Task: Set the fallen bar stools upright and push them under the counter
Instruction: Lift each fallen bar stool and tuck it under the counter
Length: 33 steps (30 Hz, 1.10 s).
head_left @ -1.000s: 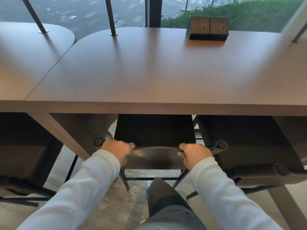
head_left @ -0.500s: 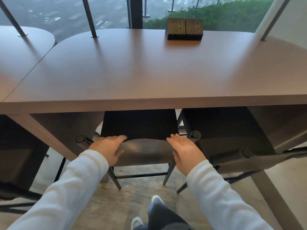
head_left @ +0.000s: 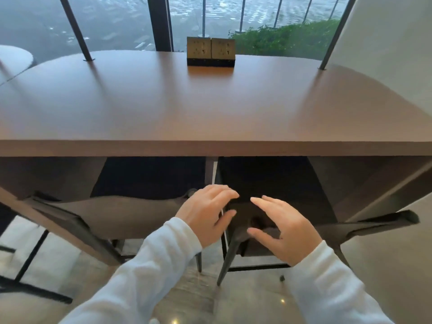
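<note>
Currently both stools stand upright, seats tucked beneath the counter (head_left: 210, 108): the left stool (head_left: 112, 216) at eight o'clock in my view, the right stool (head_left: 378, 224) at four. My left hand (head_left: 205, 213) and right hand (head_left: 285, 230) hover near each other yet apart, fingers spread, gripping nothing, over the right stool's back; contact I cannot tell. A socket block (head_left: 210, 51) sits at twelve.

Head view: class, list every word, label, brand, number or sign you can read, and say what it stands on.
No text can be read.
On the socket box on the counter, only socket holes show; any marking is too small and blurred.
The stools show no label.
</note>
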Tool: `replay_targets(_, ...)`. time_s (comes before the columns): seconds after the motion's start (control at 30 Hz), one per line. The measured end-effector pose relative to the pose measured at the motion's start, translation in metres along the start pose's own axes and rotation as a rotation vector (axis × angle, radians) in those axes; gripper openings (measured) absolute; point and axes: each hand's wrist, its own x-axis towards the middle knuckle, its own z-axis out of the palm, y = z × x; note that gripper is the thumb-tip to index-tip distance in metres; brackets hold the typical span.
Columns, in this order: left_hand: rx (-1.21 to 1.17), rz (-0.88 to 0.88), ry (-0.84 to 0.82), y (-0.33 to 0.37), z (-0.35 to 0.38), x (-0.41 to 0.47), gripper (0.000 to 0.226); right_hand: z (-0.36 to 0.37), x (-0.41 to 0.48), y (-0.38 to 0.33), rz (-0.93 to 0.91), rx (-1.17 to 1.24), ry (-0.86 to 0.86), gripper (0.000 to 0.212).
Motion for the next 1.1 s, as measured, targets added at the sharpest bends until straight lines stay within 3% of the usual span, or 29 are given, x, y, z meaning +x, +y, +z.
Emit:
replay_targets(0.13,0.085,-0.030,-0.236,0.062,0.076,0.032,0.046,-0.036,-0.036,0.082,0.103,-0.166,-0.267,0.074)
replay_targets(0.23,0.310,-0.182,-0.590,0.085,0.116,0.052,0.053,-0.048,-0.047,0.127,0.215,-0.369,-0.438,0.067)
replay_targets(0.33,0.462,-0.294,-0.746,0.091,0.133,0.068,0.054,-0.052,-0.042,0.153,0.238,-0.502,-0.471,0.057)
replay_targets(0.43,0.540,-0.349,-0.757,0.089,0.137,0.073,0.045,-0.055,-0.032,0.163,0.368,-0.539,-0.535,0.043)
replay_targets(0.53,0.585,-0.328,-0.758,0.084,0.136,0.073,0.038,-0.052,-0.027,0.168,0.383,-0.592,-0.599,0.022)
replay_targets(0.83,0.676,-0.260,-0.622,0.044,0.123,0.075,0.040,-0.028,-0.003,0.165,0.303,-0.559,-0.429,0.019)
replay_targets(1.1,0.670,-0.264,-0.615,0.014,0.112,0.079,0.040,-0.010,0.020,0.153,0.334,-0.528,-0.371,0.021)
